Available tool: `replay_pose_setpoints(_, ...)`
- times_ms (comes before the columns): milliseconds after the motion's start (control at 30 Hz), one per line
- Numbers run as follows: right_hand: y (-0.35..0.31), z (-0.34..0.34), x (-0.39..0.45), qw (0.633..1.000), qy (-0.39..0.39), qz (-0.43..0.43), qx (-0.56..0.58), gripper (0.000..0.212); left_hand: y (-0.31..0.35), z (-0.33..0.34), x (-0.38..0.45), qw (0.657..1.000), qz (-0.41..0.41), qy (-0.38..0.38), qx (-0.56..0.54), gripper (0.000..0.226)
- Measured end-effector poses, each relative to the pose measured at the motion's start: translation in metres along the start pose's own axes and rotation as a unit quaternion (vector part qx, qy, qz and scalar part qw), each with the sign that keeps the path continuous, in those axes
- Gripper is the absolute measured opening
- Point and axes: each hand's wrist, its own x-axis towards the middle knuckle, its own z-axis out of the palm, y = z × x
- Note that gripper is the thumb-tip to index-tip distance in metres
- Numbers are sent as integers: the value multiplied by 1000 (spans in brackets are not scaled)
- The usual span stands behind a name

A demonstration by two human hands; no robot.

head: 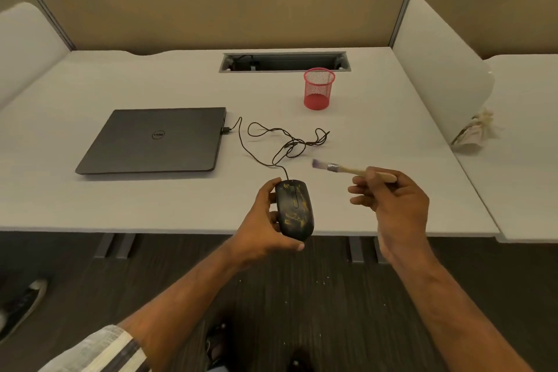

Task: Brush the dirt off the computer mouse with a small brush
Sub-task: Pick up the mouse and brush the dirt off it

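A black wired computer mouse (296, 208) smeared with yellowish dirt is lifted just above the desk's front edge. My left hand (262, 226) grips it from the left side and underneath. My right hand (389, 202) holds a small wooden-handled brush (347, 168) by the handle. The brush's pale bristles point left, hovering above and to the right of the mouse without touching it. The mouse cable (280, 142) lies in loose loops across the desk toward the laptop.
A closed dark laptop (157, 139) lies at the left of the white desk (151, 199). A red mesh pen cup (319, 88) stands behind the cable, with a cable slot (285, 61) beyond. Partition panels enclose the desk. Specks lie on the dark floor below.
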Motion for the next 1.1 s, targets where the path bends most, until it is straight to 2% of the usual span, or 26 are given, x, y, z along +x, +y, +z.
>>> replay_pose_setpoints(233,-7,2,-24,997,-9,-61,-54,19,4,-1,-15,1000,-6,-12,-18,127)
replay_pose_setpoints(400,-14,13,-43,987,-18,-122,-104,10,7,-8,-20,999,-2,-32,-13,125)
replay_pose_setpoints(567,-17,22,-55,963,-36,-162,-212,11,7,-18,-27,999,-10,-38,-24,125)
replay_pose_setpoints(700,-19,29,-65,946,-50,-175,-267,15,3,-26,-34,999,-18,-44,-27,124)
replay_pose_setpoints(833,-17,36,-71,952,-61,-166,-251,13,0,-31,-39,998,-23,-45,-26,125)
replay_pose_setpoints(967,-11,31,-73,948,-67,-133,-282,10,-3,-33,-42,998,-22,-50,-39,123)
replay_pose_setpoints(1100,-14,23,-72,959,-54,-135,-244,10,-6,-30,-45,997,-23,-56,-38,123)
